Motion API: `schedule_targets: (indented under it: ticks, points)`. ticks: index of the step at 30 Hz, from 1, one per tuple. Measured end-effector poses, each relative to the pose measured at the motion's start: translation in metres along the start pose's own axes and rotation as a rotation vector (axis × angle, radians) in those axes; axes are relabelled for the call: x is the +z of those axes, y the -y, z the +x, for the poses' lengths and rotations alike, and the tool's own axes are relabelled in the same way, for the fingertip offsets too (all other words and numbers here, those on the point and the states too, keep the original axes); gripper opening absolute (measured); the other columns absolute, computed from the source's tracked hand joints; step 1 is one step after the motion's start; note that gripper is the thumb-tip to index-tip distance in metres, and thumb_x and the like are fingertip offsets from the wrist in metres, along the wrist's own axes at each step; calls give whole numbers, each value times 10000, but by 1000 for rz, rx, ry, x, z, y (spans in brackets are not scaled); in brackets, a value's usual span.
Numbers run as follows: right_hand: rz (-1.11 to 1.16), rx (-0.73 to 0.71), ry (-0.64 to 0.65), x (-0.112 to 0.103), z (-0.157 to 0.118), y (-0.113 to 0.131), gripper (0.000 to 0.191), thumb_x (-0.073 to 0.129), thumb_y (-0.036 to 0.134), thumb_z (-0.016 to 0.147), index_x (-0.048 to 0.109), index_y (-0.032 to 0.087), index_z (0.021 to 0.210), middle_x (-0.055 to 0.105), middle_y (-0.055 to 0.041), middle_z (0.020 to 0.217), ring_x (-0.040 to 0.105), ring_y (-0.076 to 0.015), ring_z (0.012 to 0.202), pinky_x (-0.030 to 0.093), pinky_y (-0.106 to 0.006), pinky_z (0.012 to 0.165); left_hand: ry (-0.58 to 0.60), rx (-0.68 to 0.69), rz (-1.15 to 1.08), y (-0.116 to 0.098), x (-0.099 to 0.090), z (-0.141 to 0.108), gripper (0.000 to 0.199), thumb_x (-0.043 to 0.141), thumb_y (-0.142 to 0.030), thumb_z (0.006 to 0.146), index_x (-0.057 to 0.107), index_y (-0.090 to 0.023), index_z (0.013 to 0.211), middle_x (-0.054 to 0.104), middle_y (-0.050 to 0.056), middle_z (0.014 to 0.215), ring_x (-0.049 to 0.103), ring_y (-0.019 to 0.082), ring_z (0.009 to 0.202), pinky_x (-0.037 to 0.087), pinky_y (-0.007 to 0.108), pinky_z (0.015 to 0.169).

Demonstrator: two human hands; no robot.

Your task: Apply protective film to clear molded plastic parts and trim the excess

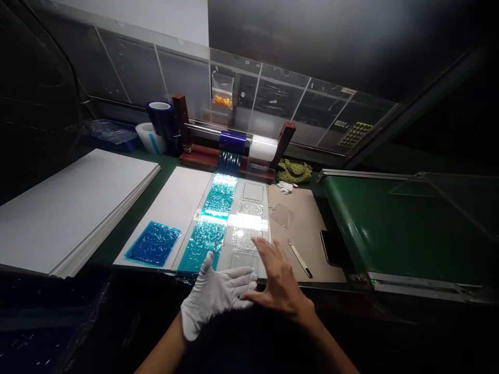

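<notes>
My left hand [219, 292], in a white glove, is held in front of the table's near edge with fingers straight and thumb raised. Beside it on the right, my bare right hand [278, 278] has its thumb and fingers spread, the thumb close to the gloved fingertips. No object shows in either hand. Just beyond them lie a strip of clear film with outlined squares [252, 193] and a clear rounded plate [245, 259]. A teal film strip [212, 228] runs alongside, up to a blue roll [233, 140]. A pen-like knife [300, 258] rests to the right.
A stack of blue film sheets [154, 244] lies at left, near a thick pile of white boards [78, 202]. A wooden roll stand [212, 157] is at the back. On the right are a clear plate [282, 215], a phone [330, 248] and a green conveyor belt [397, 228].
</notes>
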State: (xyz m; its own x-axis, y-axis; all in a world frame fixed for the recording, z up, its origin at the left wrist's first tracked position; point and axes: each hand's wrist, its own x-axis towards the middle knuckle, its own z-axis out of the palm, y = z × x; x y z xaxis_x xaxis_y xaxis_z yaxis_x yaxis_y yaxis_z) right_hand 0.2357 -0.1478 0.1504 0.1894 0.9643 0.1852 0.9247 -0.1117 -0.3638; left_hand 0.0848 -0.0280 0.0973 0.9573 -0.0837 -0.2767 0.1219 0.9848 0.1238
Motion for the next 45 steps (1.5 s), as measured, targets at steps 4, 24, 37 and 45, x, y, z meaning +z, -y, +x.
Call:
schedule_targets:
  ticks: [4,24,37,45]
  points:
    - [32,-79,79,8,18,2,1147,666,620,644,88,73,1470,383,-232,1421,341,-364,1323,183,-623,1096,81,11,29,-3,2,24,1159,389,-892,600,393,22,1313,479,250,1303,416,342,1261,249,448,1082]
    - [-375,74,-15,69,203,-216,926,619,448,785,154,-14,1438,304,-258,1447,247,-354,1354,-2,-587,1118,-464,152,368,9,-35,52,724,345,-764,645,661,-298,1100,560,85,1286,408,357,1280,418,623,803]
    - [-463,41,98,111,223,-253,927,607,423,793,111,1,1452,312,-262,1448,270,-333,1351,-70,-620,1086,-300,259,55,30,-42,60,554,543,-568,700,642,-278,1162,510,57,1355,224,311,1382,273,551,1074]
    - [-367,157,-70,46,161,-225,584,477,383,890,317,140,1395,362,-177,1440,315,-296,1329,212,-532,1073,-555,295,266,25,-39,44,458,361,-534,795,709,-264,922,652,44,1101,542,312,1149,487,522,709]
